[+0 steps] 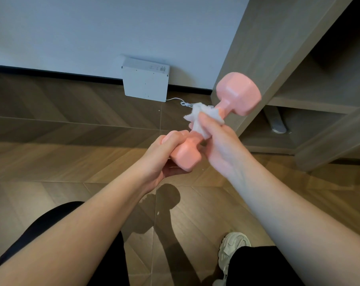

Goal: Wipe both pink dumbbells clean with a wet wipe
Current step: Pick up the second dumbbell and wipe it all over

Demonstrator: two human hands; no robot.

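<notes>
While left hand (164, 157) fingers clench near head of pink plastic dumbbell (237, 93), right hand (220, 141) fingers pinch crumpled white wet wipe (197, 116) around handle. Next likely: rub far head, then second dumbbell.

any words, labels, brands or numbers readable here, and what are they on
Nothing can be read.
white box: small printed label near its top edge, too small and blurred to read.
pink dumbbell, wet wipe, shoe: no markings visible.
</notes>
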